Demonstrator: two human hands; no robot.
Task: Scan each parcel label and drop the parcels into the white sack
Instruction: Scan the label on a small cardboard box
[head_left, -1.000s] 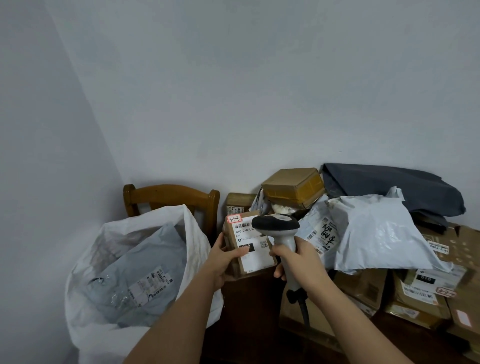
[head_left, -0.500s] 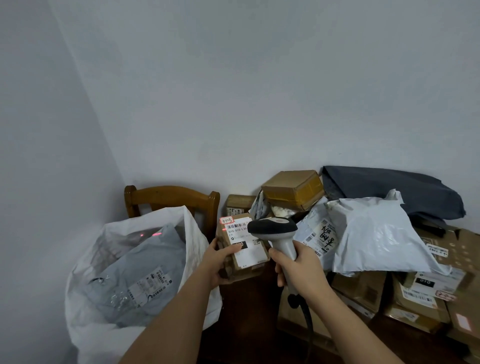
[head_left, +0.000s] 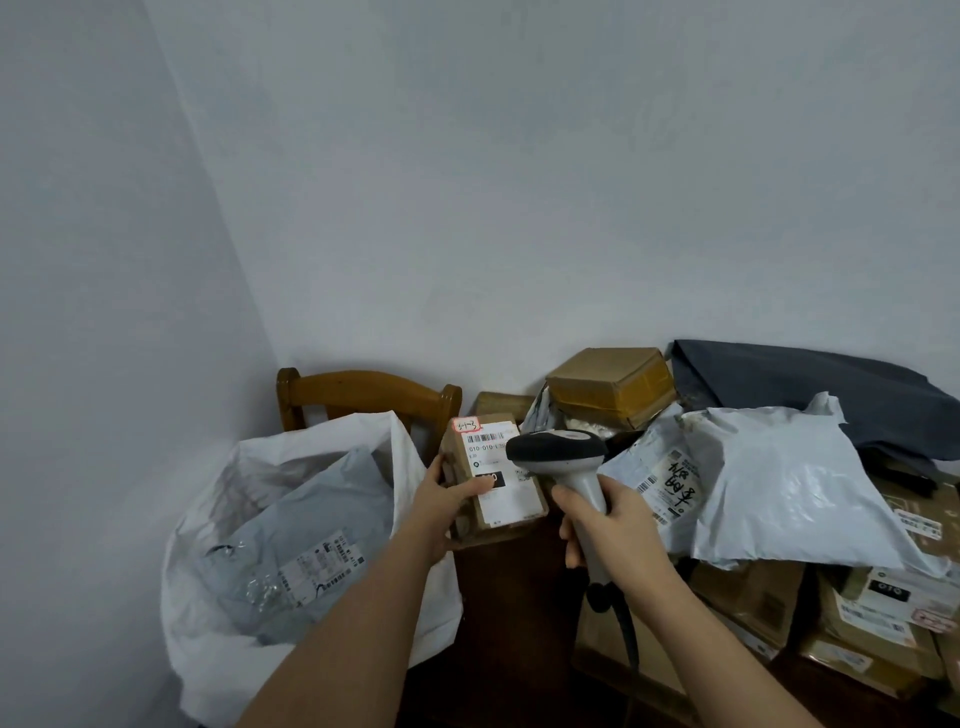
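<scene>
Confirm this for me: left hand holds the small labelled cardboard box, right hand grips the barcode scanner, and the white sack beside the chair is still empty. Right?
Not quite. The white sack is not empty: the head view shows a grey poly mailer with a label already inside it. The rest stands: the left hand holds the small labelled cardboard box, and the right hand grips the barcode scanner.

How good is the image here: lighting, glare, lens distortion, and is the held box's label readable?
Head view: dim, flat indoor light with soft shadows; wide-angle bending shows in the wall corner; mild sheen on the glossy white plastic mailer; the brown cardboard box in the left hand shows large digits, fine print too soft; the grey handheld scanner in the right hand hides part of it.
</scene>
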